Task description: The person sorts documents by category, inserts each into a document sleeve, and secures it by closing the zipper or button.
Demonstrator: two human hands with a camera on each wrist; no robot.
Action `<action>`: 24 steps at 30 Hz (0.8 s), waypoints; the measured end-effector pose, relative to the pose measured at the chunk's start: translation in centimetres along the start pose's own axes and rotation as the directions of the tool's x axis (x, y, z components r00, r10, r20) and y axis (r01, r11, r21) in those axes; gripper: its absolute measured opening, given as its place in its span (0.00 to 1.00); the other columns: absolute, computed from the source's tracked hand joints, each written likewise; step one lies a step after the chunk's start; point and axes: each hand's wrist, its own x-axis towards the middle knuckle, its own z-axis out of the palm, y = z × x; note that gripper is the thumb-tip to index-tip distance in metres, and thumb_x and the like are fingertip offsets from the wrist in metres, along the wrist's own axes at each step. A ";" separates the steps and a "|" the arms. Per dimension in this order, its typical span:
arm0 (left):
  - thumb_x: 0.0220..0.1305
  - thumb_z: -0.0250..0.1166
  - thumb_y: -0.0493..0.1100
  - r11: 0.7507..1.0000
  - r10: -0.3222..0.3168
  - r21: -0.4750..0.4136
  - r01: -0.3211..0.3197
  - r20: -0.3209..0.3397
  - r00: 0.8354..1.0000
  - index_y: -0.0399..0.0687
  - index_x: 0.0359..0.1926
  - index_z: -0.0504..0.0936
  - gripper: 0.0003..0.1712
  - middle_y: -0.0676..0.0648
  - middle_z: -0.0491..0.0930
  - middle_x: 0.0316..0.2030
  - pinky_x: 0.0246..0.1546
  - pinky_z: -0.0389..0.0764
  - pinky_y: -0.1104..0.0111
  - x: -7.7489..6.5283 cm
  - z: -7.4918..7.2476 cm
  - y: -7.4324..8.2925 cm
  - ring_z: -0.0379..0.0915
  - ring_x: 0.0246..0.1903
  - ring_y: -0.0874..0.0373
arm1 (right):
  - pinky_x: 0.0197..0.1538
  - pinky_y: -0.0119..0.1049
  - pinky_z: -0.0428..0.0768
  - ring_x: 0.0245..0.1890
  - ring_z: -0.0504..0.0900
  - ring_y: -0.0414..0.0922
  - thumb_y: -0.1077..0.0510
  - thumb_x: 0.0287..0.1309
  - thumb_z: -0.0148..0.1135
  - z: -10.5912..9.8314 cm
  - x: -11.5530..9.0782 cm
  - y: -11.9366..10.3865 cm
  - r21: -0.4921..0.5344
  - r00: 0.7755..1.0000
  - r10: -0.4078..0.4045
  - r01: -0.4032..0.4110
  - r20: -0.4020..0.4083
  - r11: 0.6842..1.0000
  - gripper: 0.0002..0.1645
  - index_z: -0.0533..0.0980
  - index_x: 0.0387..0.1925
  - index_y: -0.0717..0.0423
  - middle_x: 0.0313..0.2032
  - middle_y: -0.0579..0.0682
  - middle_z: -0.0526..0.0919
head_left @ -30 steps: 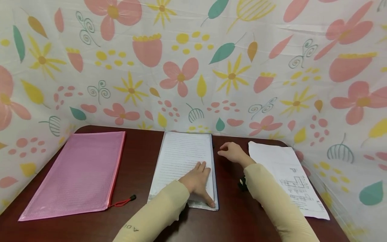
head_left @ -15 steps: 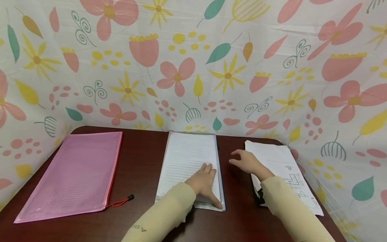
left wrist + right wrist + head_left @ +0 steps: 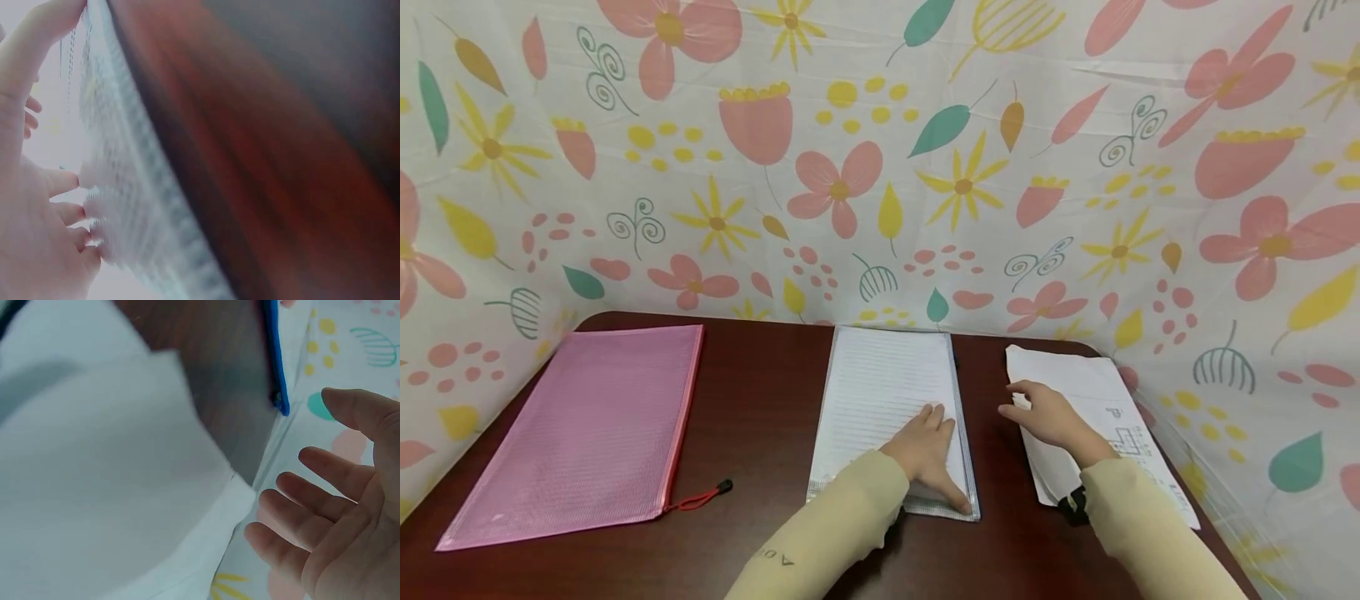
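My left hand [image 3: 922,450] lies spread on the lower right part of a clear mesh zip pouch [image 3: 880,375] in the head view; lined white paper shows through it. In the left wrist view, fingertips [image 3: 74,213] of that hand touch the mesh surface near the pouch's ribbed edge [image 3: 150,150]. My right hand [image 3: 1052,417] hovers at the left edge of a white paper stack [image 3: 1067,367], fingers loosely bent and holding nothing. The right wrist view shows the hand [image 3: 337,506] apart from the curled paper [image 3: 112,462], and the pouch's blue zip edge [image 3: 275,356] beyond.
A pink mesh zip pouch [image 3: 595,417] lies on the left of the dark brown table [image 3: 760,417], its red cord pull [image 3: 696,500] pointing right. A flower-patterned curtain [image 3: 850,167] stands behind and along both sides of the table.
The clear pouch has slid to the right under my left hand. My right hand has moved right, from the table beside the pouch to over the paper stack's left edge.
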 end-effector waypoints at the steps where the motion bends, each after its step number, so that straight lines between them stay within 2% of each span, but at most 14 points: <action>1: 0.30 0.66 0.81 1.000 -0.003 -0.005 0.003 0.000 1.000 0.48 0.74 0.48 0.75 0.43 0.42 0.75 0.73 0.45 0.63 0.1 0.0 0.1 0.36 0.74 0.49 | 0.51 0.57 0.75 0.56 0.72 0.67 0.49 0.62 0.57 -0.1 -0.2 0.2 -0.002 1.000 0.005 -0.005 0.000 1.000 0.32 0.69 0.59 0.68 0.58 0.70 0.72; 4: 0.32 0.66 0.80 0.999 0.001 -0.050 -0.002 -0.016 1.000 0.48 0.73 0.50 0.73 0.44 0.42 0.75 0.73 0.45 0.60 0.5 0.1 0.1 0.36 0.74 0.50 | 0.50 0.57 0.75 0.55 0.72 0.67 0.48 0.62 0.58 -0.1 -0.6 0.9 -0.006 1.000 0.014 -0.014 -0.011 1.000 0.33 0.68 0.59 0.69 0.57 0.70 0.72; 8: 0.37 0.66 0.78 0.993 0.037 -0.111 -0.046 -0.080 0.996 0.47 0.72 0.54 0.68 0.42 0.46 0.74 0.72 0.48 0.59 0.9 0.5 -0.5 0.40 0.74 0.49 | 0.51 0.58 0.74 0.55 0.72 0.68 0.48 0.61 0.58 -0.2 -1.3 1.8 -0.011 0.999 0.019 -0.020 -0.034 1.000 0.35 0.67 0.59 0.70 0.57 0.71 0.72; 12: 0.43 0.66 0.74 0.989 0.049 -0.134 -0.065 -0.118 0.992 0.46 0.72 0.55 0.62 0.40 0.49 0.73 0.71 0.52 0.59 0.4 0.2 -1.7 0.44 0.73 0.48 | 0.50 0.58 0.74 0.54 0.72 0.69 0.45 0.60 0.59 -0.1 -2.1 2.4 -0.019 0.999 0.032 -0.033 -0.037 0.999 0.38 0.66 0.60 0.71 0.56 0.72 0.72; 18: 0.47 0.65 0.72 0.985 -0.017 -0.175 -0.001 -0.100 0.995 0.44 0.72 0.54 0.60 0.40 0.49 0.73 0.71 0.53 0.60 -1.0 -0.9 -3.5 0.46 0.72 0.47 | 0.52 0.60 0.72 0.56 0.70 0.70 0.41 0.58 0.59 -0.2 -2.8 3.1 -0.025 0.998 0.058 -0.059 -0.031 0.998 0.43 0.64 0.62 0.70 0.58 0.73 0.69; 24: 0.52 0.61 0.72 0.986 -0.080 -0.157 0.064 -0.098 0.992 0.42 0.72 0.54 0.57 0.39 0.49 0.73 0.71 0.53 0.58 -1.7 -0.9 -5.4 0.45 0.72 0.47 | 0.56 0.62 0.69 0.59 0.65 0.70 0.38 0.57 0.59 -0.5 -3.2 3.7 -0.003 0.997 0.066 -0.067 -0.031 0.998 0.47 0.62 0.63 0.70 0.60 0.74 0.67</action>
